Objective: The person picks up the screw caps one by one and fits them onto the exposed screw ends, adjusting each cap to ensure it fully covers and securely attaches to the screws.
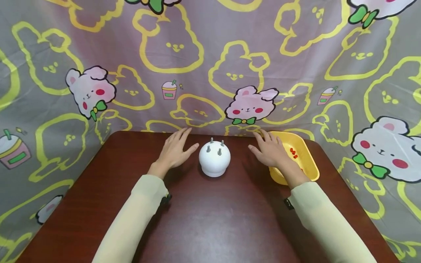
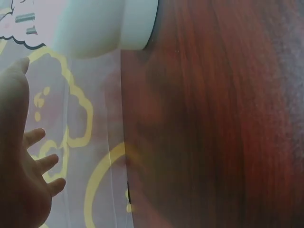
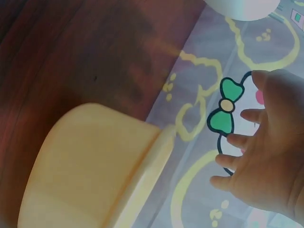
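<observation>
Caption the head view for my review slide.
Left hand and right hand flank a round white object with four pegs; a yellow tray holds red pieces.

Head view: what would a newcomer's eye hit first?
Probably the white rounded object with four grey pegs sticking up, on the far part of the dark table, between the left hand and the right hand. Next, the yellow tray at far right, with small red pieces inside. Behind everything hangs a cartoon-printed cloth.
</observation>
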`<state>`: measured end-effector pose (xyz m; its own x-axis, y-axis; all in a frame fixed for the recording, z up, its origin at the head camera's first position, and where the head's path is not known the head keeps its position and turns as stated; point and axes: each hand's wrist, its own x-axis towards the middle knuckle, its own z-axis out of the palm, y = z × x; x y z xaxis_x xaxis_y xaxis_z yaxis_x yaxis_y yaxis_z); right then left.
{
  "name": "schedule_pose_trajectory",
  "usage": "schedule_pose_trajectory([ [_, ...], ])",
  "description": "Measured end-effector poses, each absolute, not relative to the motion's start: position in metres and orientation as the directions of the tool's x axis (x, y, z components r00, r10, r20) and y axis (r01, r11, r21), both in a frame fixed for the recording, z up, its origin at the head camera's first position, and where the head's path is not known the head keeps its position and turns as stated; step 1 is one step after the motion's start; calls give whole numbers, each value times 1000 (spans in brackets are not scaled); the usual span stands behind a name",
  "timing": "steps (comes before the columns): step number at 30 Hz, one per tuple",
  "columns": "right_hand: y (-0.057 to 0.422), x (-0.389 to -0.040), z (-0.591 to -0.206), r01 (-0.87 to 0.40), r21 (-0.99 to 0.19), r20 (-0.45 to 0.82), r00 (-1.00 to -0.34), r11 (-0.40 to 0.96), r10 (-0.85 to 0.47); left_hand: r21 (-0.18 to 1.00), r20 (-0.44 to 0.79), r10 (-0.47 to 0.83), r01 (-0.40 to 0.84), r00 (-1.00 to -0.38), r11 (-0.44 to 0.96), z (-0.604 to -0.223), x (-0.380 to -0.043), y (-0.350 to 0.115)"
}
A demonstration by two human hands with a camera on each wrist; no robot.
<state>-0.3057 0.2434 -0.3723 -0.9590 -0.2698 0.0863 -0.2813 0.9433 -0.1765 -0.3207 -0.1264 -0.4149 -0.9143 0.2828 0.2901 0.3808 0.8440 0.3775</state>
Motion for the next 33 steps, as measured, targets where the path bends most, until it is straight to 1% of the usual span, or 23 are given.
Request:
schedule_pose_trajectory([
  [10,269,-293,-366,-273,-219,91,-962,937,-259,517,267,340,432,-902,739,-420,-310,-118],
  [13,279,-295,-364,-299,-216,104,-954,930,-283,562,273,359,451,-893,693,-421,-307,-115],
  [16,292,-297,-361,-323,-241,100,-946,915,-307,592,284,378,471,-881,654,-421,-304,-113],
  [21,312,-299,-356,-321,-290,62,-946,902,-317,610,293,401,493,-868,621,-422,-301,-108],
  [26,329,-301,-355,-318,-280,17,-945,906,-326,618,293,413,500,-862,606,-426,-300,-104],
  [33,353,-307,-358,-364,-253,-24,-924,896,-382,625,286,439,514,-851,588,-427,-301,-95],
])
